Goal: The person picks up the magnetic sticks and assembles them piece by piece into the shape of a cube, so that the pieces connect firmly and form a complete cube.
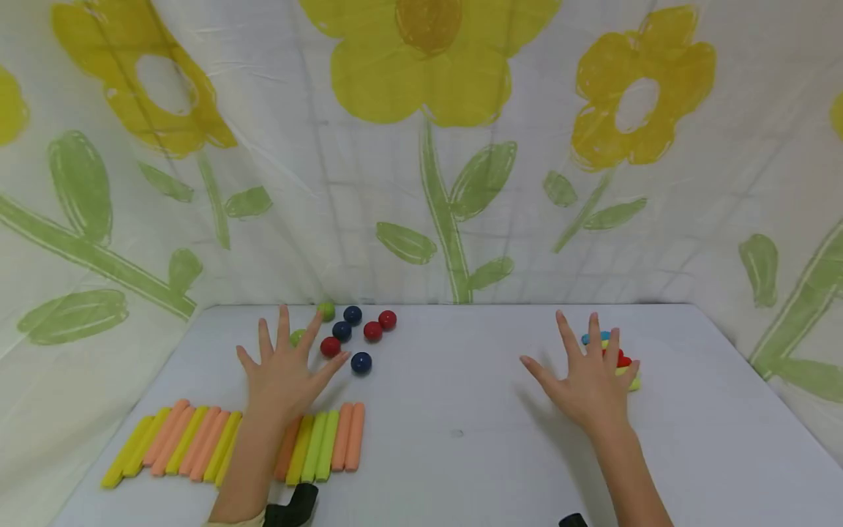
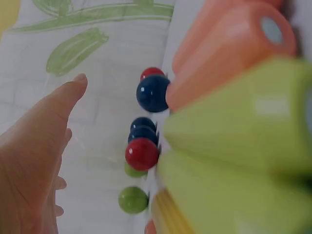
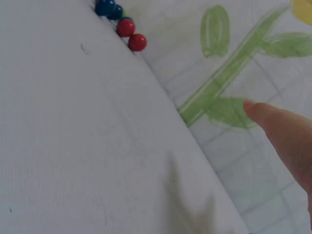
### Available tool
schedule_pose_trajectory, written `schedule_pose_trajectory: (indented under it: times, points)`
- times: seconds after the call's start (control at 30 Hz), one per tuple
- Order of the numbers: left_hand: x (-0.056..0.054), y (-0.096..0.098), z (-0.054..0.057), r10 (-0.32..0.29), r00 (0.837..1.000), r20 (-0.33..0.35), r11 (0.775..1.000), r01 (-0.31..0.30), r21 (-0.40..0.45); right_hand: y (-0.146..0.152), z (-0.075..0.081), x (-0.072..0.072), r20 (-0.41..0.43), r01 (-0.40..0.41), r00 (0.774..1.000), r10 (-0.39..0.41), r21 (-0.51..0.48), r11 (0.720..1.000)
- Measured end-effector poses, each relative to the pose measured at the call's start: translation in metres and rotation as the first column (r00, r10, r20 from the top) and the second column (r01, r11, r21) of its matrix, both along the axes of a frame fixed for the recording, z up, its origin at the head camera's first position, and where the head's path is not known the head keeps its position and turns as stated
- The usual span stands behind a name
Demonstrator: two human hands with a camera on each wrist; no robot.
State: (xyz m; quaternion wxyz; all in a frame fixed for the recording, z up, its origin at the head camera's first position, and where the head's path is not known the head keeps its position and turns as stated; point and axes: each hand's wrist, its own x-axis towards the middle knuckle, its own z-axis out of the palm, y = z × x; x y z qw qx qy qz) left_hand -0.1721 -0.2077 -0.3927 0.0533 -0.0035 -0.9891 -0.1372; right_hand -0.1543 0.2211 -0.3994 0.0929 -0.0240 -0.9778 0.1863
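Note:
My left hand (image 1: 283,377) hovers over the table with its fingers spread wide, holding nothing. Its forearm crosses a row of yellow, orange, salmon and lime sticks (image 1: 355,437), hiding some of them. Just beyond the fingers lie glossy balls: dark blue (image 1: 361,363), red (image 1: 387,320) and green (image 1: 326,311), one green ball partly covered by the hand. On the other side my right hand (image 1: 589,384) is likewise spread and holds nothing. Behind its fingers sits a small group of blue, yellow, red and lime pieces (image 1: 623,361), partly hidden.
A white table (image 1: 454,380) lies under everything. Along its back edge hangs a pale sheet (image 1: 316,183) painted with yellow flowers and green stems. Dark straps or mounts (image 1: 293,506) show by the wrists. In the left wrist view, lime sticks (image 2: 234,117) fill the near right.

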Motion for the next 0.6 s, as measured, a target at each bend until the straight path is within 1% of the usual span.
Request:
schedule_pose_trajectory:
  times: [0.13,0.3,0.47,0.6]
  points:
    - [-0.007,0.013,0.002,-0.014,1.0,0.009,1.0,0.014,0.02,-0.018,0.003,-0.003,0.011,-0.025,1.0,0.025,0.0,1.0]
    - [-0.011,0.026,0.005,-0.006,1.0,0.015,1.0,0.006,0.03,-0.044,0.008,-0.009,0.027,-0.059,0.998,0.059,-0.008,0.998]
    - [-0.015,0.036,0.005,-0.003,1.0,0.005,0.999,0.003,0.047,-0.067,0.011,-0.013,0.019,-0.09,0.996,0.091,-0.044,0.995]
    - [-0.017,0.041,0.005,-0.005,1.0,-0.011,0.998,0.006,0.054,-0.086,0.013,-0.013,0.01,-0.129,0.991,0.13,-0.083,0.988]
